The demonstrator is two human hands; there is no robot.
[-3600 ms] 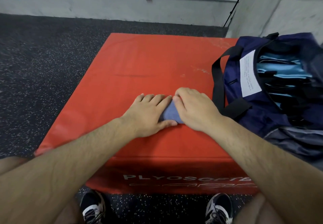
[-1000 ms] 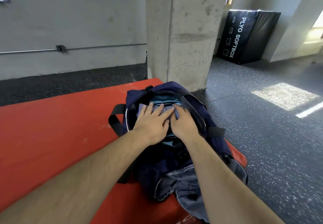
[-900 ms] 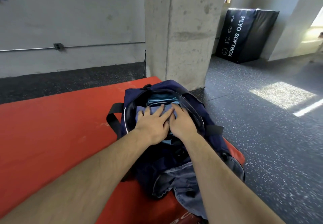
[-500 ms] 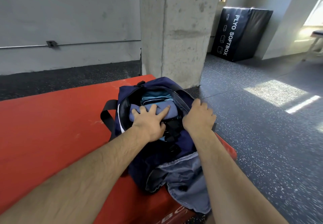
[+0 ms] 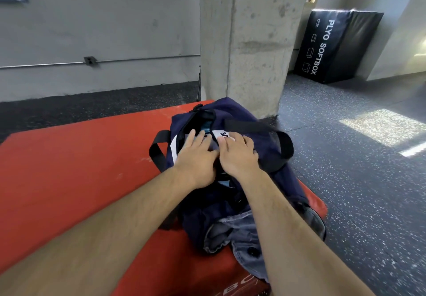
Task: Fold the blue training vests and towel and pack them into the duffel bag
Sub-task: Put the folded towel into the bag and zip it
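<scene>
On my feed the red mat (image 5: 80, 157) is filling the left. The left hand (image 5: 196, 157) is pressing flat, fingers straight, on the folded towel (image 5: 211, 145), which is sitting inside the duffel bag (image 5: 242, 115). The right hand (image 5: 237, 157) is lying on the bag's flap; I cannot tell whether it is pinching it.

Navy duffel bag (image 5: 239, 111) with black straps (image 5: 249, 126), red mat (image 5: 69, 168), black floor (image 5: 357, 192) speckled white.
</scene>
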